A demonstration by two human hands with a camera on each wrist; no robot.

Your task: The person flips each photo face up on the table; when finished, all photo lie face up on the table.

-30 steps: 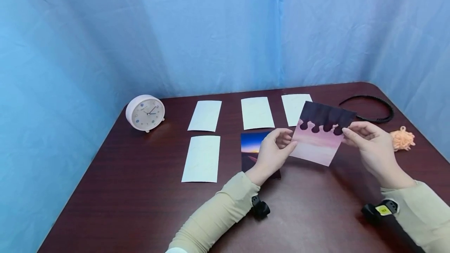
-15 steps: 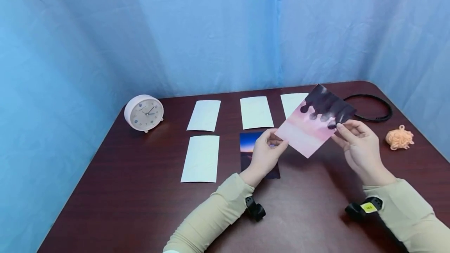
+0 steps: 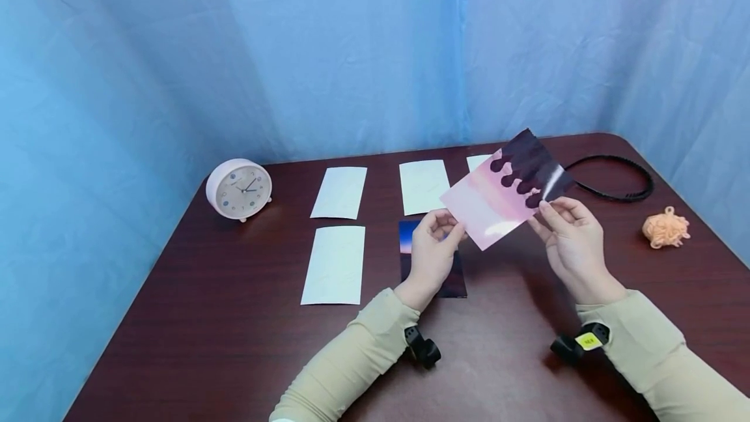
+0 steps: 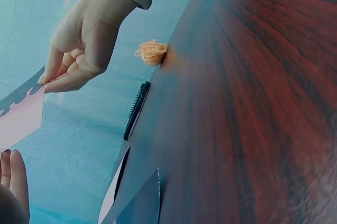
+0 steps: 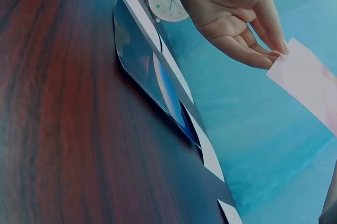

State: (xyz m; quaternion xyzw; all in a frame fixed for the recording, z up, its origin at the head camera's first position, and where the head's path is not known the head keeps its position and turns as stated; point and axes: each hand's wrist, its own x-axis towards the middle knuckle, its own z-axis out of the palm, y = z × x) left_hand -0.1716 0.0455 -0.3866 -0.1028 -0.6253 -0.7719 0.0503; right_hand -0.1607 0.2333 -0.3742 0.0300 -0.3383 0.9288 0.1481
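Glossy pink-and-black rectangular photo card (image 3: 492,199): rotated clockwise, shifted left within a second; now tilted mid-air above dark-red wooden table (image 3: 205,331). Pinched by left hand (image 3: 432,249) at pale end, right hand (image 3: 577,246) near dark end; likely mid-reorienting.

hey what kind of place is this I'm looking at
Probably a makeshift recording booth, judging by the blue cloth hung behind and beside a dark table and the black wrist cameras.
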